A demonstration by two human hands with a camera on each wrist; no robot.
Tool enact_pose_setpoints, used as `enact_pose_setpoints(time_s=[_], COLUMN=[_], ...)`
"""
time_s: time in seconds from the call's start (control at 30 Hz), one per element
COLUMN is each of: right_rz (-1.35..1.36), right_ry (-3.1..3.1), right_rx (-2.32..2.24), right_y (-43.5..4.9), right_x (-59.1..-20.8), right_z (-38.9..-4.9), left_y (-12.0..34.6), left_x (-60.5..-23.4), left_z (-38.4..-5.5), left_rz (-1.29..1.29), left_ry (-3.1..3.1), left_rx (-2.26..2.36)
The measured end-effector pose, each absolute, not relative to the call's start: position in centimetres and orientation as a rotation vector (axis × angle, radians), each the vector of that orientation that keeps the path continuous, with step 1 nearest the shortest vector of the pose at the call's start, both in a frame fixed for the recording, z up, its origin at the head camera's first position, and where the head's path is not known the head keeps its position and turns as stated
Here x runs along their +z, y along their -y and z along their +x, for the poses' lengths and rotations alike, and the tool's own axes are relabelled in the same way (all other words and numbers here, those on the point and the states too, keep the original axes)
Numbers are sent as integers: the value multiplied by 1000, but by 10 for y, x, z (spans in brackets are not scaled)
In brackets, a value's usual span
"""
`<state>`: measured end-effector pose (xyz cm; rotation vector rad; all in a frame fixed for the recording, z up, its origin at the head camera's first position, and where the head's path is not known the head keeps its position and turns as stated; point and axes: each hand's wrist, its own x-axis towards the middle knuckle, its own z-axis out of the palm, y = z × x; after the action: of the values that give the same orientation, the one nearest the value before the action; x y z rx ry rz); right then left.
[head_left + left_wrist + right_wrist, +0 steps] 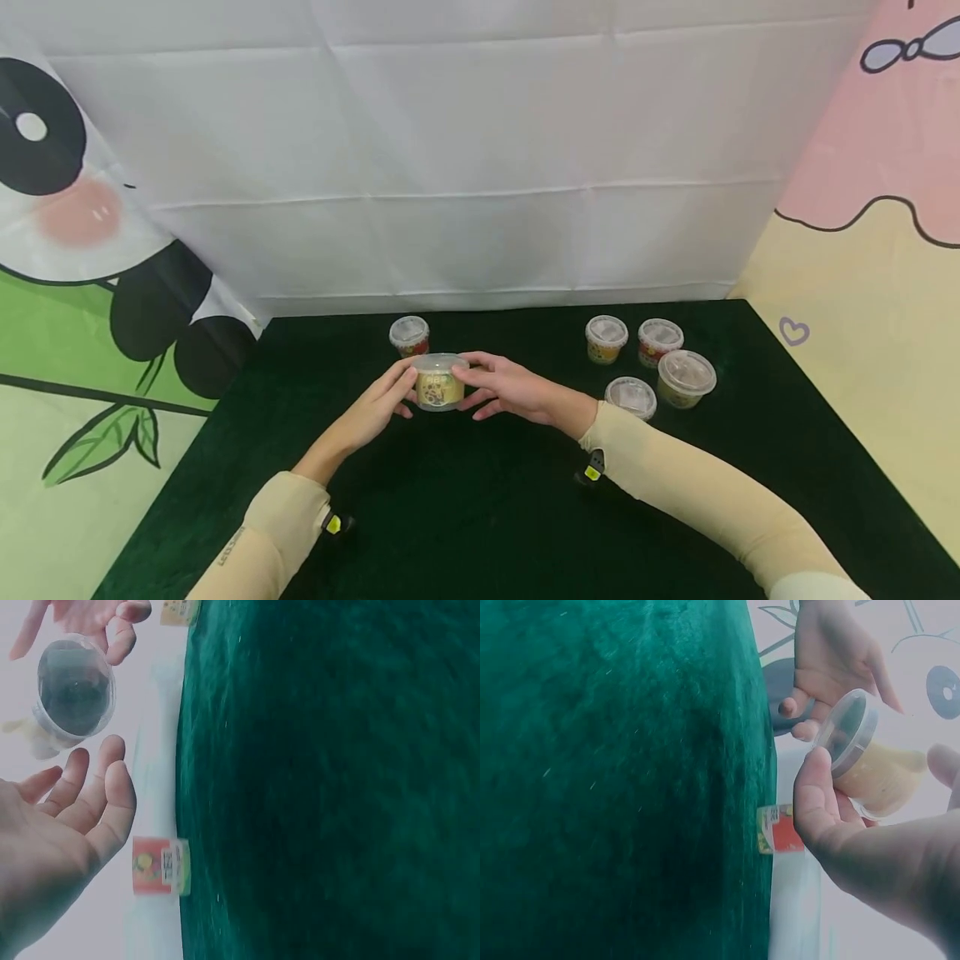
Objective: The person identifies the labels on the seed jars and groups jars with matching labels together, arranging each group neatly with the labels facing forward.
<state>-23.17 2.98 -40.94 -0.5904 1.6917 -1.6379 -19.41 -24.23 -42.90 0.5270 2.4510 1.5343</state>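
A white cloth is hanging across the top of the frame behind a dark green table. At centre, a person's right hand is grasping a clear tub off the surface, while the left hand is lying close at its left side; whether those fingers are gripping, we cannot tell. The tub is probably weighing little, its stiff plastic likely feeling slick, with the body below the lid offering the surest hold. Just above, a smaller red-labelled cup is standing.
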Motion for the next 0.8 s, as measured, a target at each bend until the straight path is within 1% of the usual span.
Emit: enact_pose_setpoints(time_s=[0.2,0.37,0.57,0.8], right_rz=[-579,-567,-577,-649], right_ry=[-1733,-1752,-1802,-1941], right_rx=[-1613,-1590,-1564,-1484], right_y=[-11,1,15,36], right_x=[-413,-422,-427,-433], right_z=[-233,-232,-230,-227], left_y=[264,278,289,298], left_x=[-424,-429,-432,-435], left_z=[-192,-190,-186,-184], left_rz=[544,516,471,446], left_ry=[-2396,-2308,-2284,-2366], left_rx=[1498,1504,1517,1461])
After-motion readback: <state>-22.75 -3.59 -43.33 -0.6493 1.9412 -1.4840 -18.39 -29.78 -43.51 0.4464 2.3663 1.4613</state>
